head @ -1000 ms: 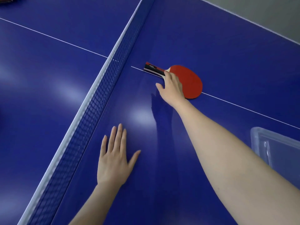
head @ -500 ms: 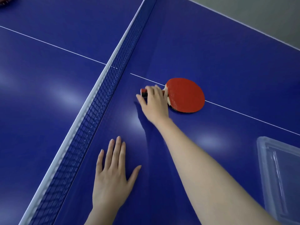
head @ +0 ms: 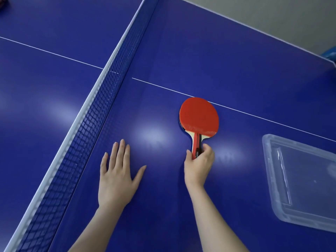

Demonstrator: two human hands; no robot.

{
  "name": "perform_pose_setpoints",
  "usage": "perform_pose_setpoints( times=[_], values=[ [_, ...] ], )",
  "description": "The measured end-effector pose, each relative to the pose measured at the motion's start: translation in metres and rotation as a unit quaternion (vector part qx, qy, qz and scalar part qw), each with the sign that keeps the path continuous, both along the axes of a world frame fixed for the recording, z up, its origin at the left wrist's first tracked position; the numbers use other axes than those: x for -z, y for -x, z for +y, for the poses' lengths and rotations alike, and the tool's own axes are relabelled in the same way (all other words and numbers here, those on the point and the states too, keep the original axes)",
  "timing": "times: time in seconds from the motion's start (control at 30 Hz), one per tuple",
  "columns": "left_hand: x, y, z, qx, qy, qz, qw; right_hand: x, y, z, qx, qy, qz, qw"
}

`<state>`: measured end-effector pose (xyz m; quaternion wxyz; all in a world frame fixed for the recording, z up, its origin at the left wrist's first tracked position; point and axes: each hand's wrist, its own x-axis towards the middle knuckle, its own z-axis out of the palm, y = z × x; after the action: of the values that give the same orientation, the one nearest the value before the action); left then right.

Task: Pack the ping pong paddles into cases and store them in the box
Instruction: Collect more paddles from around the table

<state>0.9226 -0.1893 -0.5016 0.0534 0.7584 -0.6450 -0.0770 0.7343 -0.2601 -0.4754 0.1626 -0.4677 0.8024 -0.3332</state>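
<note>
Your right hand (head: 199, 168) grips a ping pong paddle (head: 199, 115) by the end of its handle (head: 197, 142). The thumb and fingers (head: 206, 148) curl round the red and black grip. The paddle's red face points up and its round blade points away from you, with the far edge touching the white line (head: 254, 115) that runs across the blue counter (head: 236, 60). It is unclear whether the blade rests on the counter or sits just above it.

Your left hand (head: 116, 180) lies flat on the counter to the left of the right hand, palm down. Its four fingers (head: 116, 153) are straight and close together, and the thumb is spread out to the right.

A dark blue net (head: 87, 128) with a white top band runs diagonally along the left side. On the right, well apart from the paddle, a clear plastic box (head: 267, 160) sits open on the counter, partly cut off by the edge of the view.
</note>
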Motion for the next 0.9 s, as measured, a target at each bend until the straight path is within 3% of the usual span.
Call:
perform_pose_setpoints(
  times=[0.17, 0.3, 0.4, 0.57, 0.9],
  values=[
    [0.003, -0.001, -0.001, -0.002, 0.005, -0.006, 1.000, -0.011, 0.021, -0.018, -0.009, -0.137, -0.005, 0.991],
    [0.002, 0.001, -0.001, -0.001, 0.005, -0.001, 1.000, -0.023, 0.033, -0.031, -0.032, -0.229, -0.089, 0.969],
    [0.003, 0.001, -0.002, -0.001, 0.001, -0.013, 1.000, -0.029, 0.032, -0.029, -0.027, -0.204, -0.183, 0.961],
    [0.003, 0.001, -0.002, 0.006, -0.036, -0.027, 0.999, -0.033, 0.028, 0.002, -0.014, -0.166, -0.247, 0.955],
    [-0.028, 0.016, 0.041, 0.034, -0.104, 0.024, 0.994, -0.070, 0.038, 0.091, -0.092, -0.123, -0.223, 0.963]
  ],
)
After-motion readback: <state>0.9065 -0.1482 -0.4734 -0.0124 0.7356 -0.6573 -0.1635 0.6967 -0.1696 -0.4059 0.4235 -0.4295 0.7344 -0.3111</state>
